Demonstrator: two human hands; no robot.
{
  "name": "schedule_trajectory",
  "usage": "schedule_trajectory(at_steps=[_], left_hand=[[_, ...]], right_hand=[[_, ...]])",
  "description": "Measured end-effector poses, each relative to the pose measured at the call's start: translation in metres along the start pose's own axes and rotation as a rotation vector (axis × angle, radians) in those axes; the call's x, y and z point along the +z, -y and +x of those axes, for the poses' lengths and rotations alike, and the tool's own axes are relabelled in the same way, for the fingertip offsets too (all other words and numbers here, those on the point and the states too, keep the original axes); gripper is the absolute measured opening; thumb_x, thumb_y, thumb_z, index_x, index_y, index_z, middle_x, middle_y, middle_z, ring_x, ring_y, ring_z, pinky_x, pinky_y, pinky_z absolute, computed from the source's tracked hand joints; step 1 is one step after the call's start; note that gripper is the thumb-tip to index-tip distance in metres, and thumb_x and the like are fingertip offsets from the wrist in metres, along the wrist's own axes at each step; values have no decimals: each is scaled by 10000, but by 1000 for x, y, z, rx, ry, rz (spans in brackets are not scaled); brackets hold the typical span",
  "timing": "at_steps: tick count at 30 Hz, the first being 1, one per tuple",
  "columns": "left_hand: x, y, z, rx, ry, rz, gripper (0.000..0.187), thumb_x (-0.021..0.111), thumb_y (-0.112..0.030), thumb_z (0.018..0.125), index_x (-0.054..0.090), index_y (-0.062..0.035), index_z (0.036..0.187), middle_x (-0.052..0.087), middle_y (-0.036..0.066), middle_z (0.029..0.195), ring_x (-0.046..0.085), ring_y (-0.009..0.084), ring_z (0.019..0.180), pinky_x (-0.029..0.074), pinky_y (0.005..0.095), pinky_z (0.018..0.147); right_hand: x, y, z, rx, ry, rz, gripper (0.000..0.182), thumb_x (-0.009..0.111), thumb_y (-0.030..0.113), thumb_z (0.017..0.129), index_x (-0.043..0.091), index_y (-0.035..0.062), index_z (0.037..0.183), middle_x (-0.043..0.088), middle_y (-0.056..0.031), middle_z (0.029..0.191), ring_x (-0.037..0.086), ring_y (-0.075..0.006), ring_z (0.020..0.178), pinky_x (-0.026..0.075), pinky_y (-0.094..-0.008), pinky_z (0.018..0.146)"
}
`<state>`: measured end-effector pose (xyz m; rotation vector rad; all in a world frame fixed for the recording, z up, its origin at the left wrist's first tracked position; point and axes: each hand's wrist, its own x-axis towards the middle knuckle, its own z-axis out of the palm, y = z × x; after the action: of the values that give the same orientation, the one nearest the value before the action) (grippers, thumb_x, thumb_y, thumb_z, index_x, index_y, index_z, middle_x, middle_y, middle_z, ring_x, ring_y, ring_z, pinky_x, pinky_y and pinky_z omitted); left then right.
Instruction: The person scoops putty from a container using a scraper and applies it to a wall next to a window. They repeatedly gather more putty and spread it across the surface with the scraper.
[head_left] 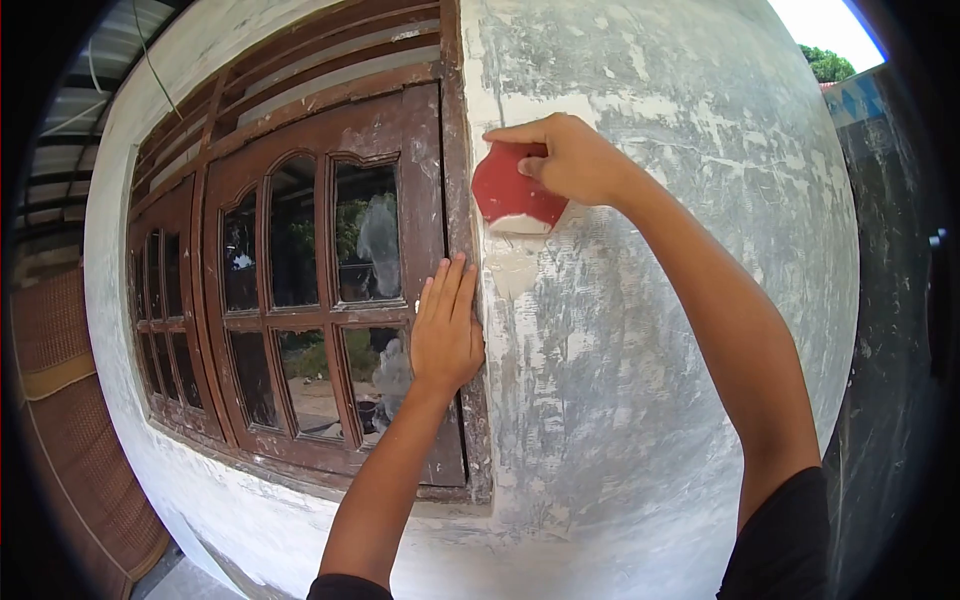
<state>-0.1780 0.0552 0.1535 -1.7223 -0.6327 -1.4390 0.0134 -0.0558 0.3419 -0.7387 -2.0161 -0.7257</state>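
Two hands work: right hand [572, 160] pinches a red scraper [510, 192] spreading filler on the wall [650, 330], left hand [446, 330], fingers together, braces the window frame [462, 230]; next likely calls for a downward stroke.

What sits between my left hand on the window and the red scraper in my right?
In the head view, only the brown window frame edge and bare patchy wall separate the left hand from the red scraper; right hand holds it.

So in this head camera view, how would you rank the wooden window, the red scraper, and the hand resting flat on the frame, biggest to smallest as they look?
1. Wooden window, by far the largest.
2. Left hand, flat on the window frame.
3. Red scraper, held by the right hand against the wall.
The left hand and scraper look close in size, and fingers cover part of the scraper, so that order is unsure.
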Motion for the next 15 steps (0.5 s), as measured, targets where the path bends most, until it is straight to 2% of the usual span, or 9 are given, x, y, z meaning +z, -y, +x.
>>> schedule_trajectory(at_steps=[2,4,5,8,10,12,13,15], left_hand=[[-1,-1,1,-3,5,-2,634,463,-16,787,428,7,1420,382,184,1521,342,364,1419,269,487,1172],[0,-1,2,7,-14,5,622,456,-15,793,439,4,1414,394,188,1512,355,367,1410,281,489,1166],[0,-1,2,10,-21,4,616,455,-16,795,445,4,1411,397,189,1509,361,368,1406,286,491,1162],[-1,0,0,10,-25,7,607,455,-18,800,453,5,1407,403,192,1505,370,373,1398,295,496,1155],[0,-1,1,5,-28,-1,604,456,-19,802,456,6,1405,405,193,1503,374,376,1395,299,499,1152],[-1,0,1,11,-30,-1,607,472,-21,793,466,4,1400,412,190,1498,384,378,1385,305,502,1145],[-1,1,0,12,-26,-2,607,472,-21,793,466,4,1400,412,190,1498,384,378,1385,305,502,1145],[0,4,2,40,-63,-1,588,502,-26,777,502,2,1364,448,181,1464,407,367,1361,319,496,1124]], right_hand=[[5,-17,5,-53,-10,-163,476,564,-23,851,632,118,1300,711,-195,1071,683,-282,927,519,-366,856],[-10,-35,13,34,-312,-131,479,546,-16,850,624,107,1306,709,-202,1082,693,-299,923,526,-368,847],[-18,-37,17,102,-483,-2,465,546,0,855,618,86,1307,707,-208,1088,700,-301,919,533,-367,841],[-24,-36,17,29,-563,9,461,547,6,862,612,78,1312,703,-215,1099,704,-295,916,539,-363,837],[-13,-9,4,35,-277,113,475,539,-5,839,620,75,1300,704,-207,1100,685,-294,989,516,-360,895],[3,-16,9,-5,-96,-69,483,538,-1,827,623,74,1296,708,-196,1093,675,-294,1022,502,-361,925],[5,-24,12,-1,-96,-67,483,538,-1,827,623,74,1296,708,-196,1093,675,-294,1022,502,-361,925],[-7,-41,22,124,-428,-156,495,539,0,820,623,80,1301,711,-200,1076,685,-289,976,518,-358,896]])
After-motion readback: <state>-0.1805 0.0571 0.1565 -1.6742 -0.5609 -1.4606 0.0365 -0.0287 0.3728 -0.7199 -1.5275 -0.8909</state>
